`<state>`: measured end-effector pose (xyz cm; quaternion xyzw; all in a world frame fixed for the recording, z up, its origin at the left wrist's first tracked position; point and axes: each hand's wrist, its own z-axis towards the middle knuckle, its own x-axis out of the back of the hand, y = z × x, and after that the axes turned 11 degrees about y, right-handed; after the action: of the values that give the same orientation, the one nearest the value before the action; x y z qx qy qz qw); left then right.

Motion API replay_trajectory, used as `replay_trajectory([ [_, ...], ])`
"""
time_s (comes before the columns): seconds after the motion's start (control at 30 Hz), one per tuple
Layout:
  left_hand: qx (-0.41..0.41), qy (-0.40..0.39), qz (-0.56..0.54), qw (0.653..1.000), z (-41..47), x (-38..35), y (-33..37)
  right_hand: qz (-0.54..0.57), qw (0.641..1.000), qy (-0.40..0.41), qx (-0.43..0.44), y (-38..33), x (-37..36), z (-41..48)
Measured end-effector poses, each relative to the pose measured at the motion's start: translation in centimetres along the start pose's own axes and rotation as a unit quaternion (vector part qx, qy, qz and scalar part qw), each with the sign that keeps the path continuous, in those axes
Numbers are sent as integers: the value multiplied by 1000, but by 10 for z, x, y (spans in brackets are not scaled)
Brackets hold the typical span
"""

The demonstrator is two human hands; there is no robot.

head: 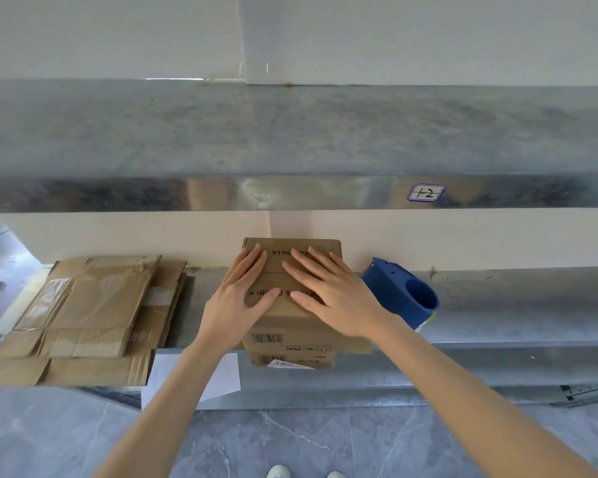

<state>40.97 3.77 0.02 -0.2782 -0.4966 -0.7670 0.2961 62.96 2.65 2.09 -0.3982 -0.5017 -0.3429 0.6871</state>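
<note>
Head view: left hand (235, 298) and right hand (335, 294) press flat, fingers straight, on the box (308, 336); likely light, stiff cardboard, best gripped by its sides.

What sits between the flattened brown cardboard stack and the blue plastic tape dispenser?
In the head view, a brown cardboard box, with the left hand and right hand pressing flat on its top.

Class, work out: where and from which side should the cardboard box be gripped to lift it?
Probably by its left and right side walls, one hand each, coming from the front. The box is squarish, its back faces the wall, and its top is flat flaps meeting at a seam, with no handhold.
</note>
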Motion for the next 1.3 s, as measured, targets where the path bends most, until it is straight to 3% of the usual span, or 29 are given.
replay_trajectory([
  [0.2,-15,-13,-34,999,-1,1,-3,-8,999,-30,14,0,0,-1],
  [0.43,-63,-37,35,997,0,5,-7,-5,1000,-3,2,-2,-1,-1],
  [0.6,14,-23,-108,994,-5,-1,-5,61,994,84,-46,-6,-10,-6],
  [0.67,47,-14,-172,984,-7,-4,-5,184,966,150,-98,-6,-15,-9],
  [0.73,67,1,-228,971,-9,-7,-6,308,916,205,-152,-7,-21,-12],
  [0.9,110,30,-277,954,-9,-13,-5,429,836,234,-250,-7,-30,-11],
  [1.07,80,83,-198,973,-10,-16,-5,442,813,248,-286,-10,-33,-13],
  [1.2,158,26,-275,948,-14,-15,-5,486,792,214,-302,-13,-30,-15],
  [1.3,163,1,-290,943,-12,-14,-7,501,785,194,-307,-12,-27,-13],
])
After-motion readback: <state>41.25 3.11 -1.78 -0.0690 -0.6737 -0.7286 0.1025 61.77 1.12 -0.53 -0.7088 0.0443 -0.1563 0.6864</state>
